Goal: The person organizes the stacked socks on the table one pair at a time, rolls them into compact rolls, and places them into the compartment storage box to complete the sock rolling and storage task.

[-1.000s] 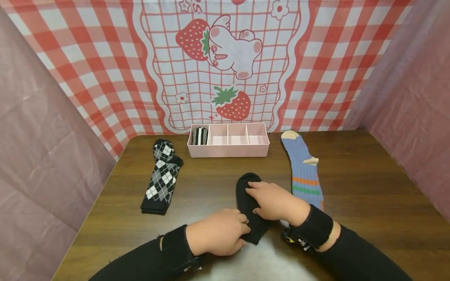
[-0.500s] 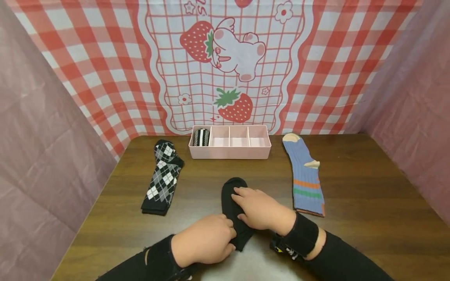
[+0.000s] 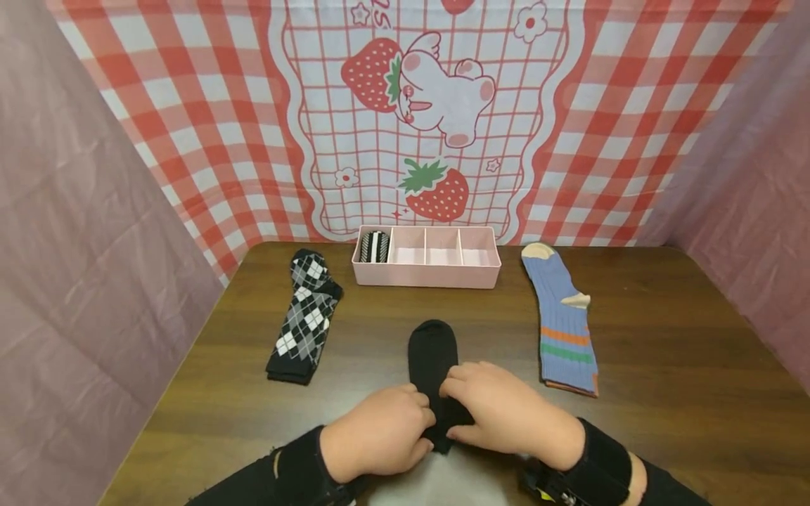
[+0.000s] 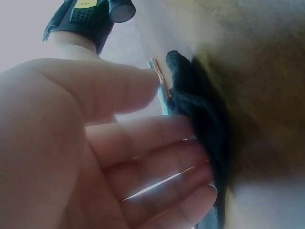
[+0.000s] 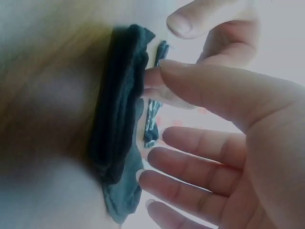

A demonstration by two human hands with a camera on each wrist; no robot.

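Observation:
A black sock [image 3: 433, 348] lies flat on the wooden table, its rounded toe pointing toward the back. My left hand [image 3: 380, 430] is at its left edge, and in the left wrist view the fingers [image 4: 157, 157] touch the dark cloth with the thumb held apart. Over the sock's right side near the cuff is my right hand [image 3: 506, 411]. The right wrist view has its fingers [image 5: 195, 167] extended and spread beside the cloth [image 5: 119, 105], which shows thick layers. Both hands partly hide the cuff end in the head view.
A pink box [image 3: 427, 275] with several compartments stands at the back, a rolled striped sock [image 3: 375, 247] in its leftmost one. Argyle socks [image 3: 306, 316] lie to the left, blue striped socks [image 3: 560, 316] to the right. A checked cloth [image 3: 253, 140] hangs behind the table.
The black sock has slid left and straightened, its toe now pointing directly away. My right hand has drawn back from the toe half toward the cuff. The head view has shifted slightly.

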